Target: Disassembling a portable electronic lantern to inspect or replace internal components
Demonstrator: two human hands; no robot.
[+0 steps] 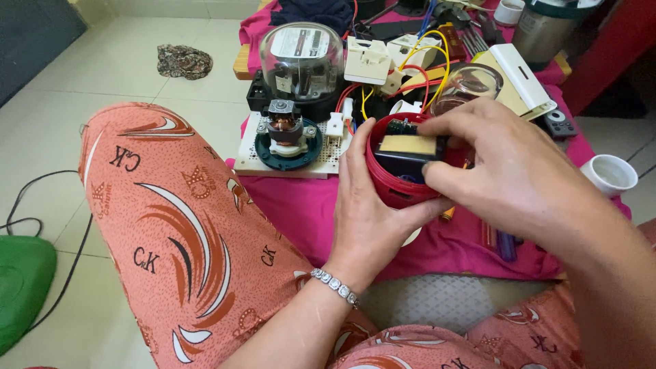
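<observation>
Head view: my left hand (365, 219) cups a red round housing (391, 186) from the near side, palm against its wall, fingers curled round so it sits steady with the open top facing me. My right hand (509, 171) comes in from the right, thumb and fingers pinched on the black block (403, 164) inside the housing, the one with a yellow-tan label (408, 144) on top; the grip is close and partly shut, fingers on the block's right edge, so I can't tell how deep they reach. A small green board (400, 126) shows at the housing's far rim. The housing hangs just above the pink cloth (307, 205), in front of my knee (157, 205) in orange patterned fabric, near enough to work on without leaning. A silver bracelet (333, 285) is on my left wrist. Just behind the housing: a small motor on a round green base (287, 140) on a white perforated board (254, 160), a glass-domed meter (302, 58) further back, white socket parts (367, 60) and red and yellow wires (427, 78) bunched between them. A clear jar (468, 85) and a white flat case (523, 78) lie right of that, a remote (559, 124) beyond my knuckles, a white cup (610, 174) on the floor to the right. Left on the tiles: a green object (20, 287) with a black cable (41, 198), a crumpled rag (183, 61) far off.
</observation>
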